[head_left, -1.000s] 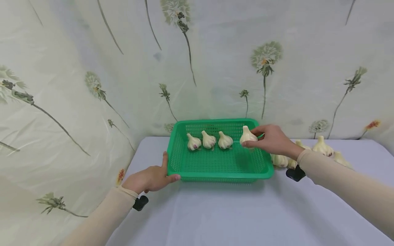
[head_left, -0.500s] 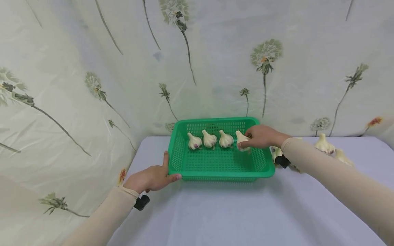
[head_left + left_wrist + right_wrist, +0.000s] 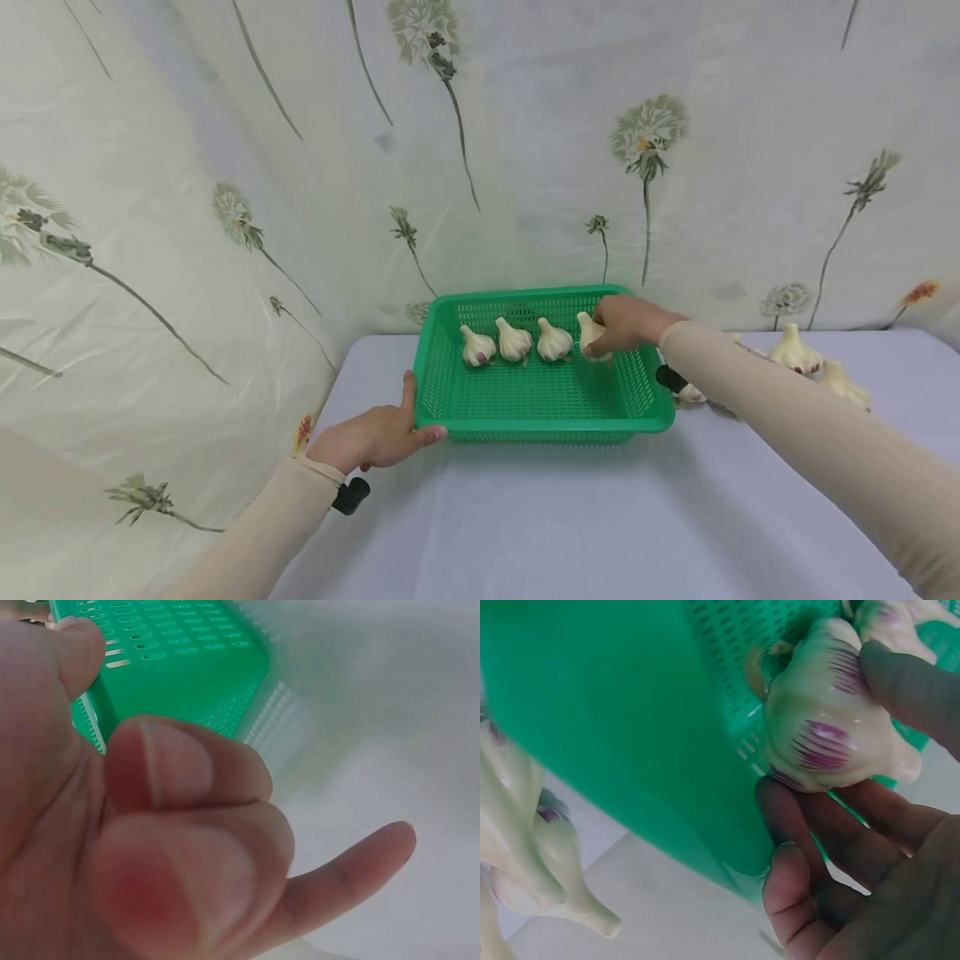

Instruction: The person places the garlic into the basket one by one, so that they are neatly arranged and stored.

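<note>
My right hand (image 3: 628, 323) reaches into the right end of the green plastic basket (image 3: 525, 427) and grips a garlic bulb (image 3: 591, 332) between thumb and fingers. In the right wrist view this garlic bulb (image 3: 829, 727) shows purple streaks, low over the slotted basket floor. Three more garlic bulbs, the nearest one (image 3: 554, 342) just left of it, sit in a row along the back. At the basket's front left corner, my left hand (image 3: 378, 435) rests with thumb and index finger straight along the two sides. Other left fingers (image 3: 195, 769) bend inward, holding nothing.
Right of the basket several garlic bulbs (image 3: 795, 352) lie on the white-covered table (image 3: 525, 525), some hidden behind the right sleeve. A flower-printed cloth (image 3: 525, 150) hangs behind the table and along its left side.
My right hand has lowered the garlic bulb from above the basket's right end down into it, in line with the other three. The left hand stays at the corner.
</note>
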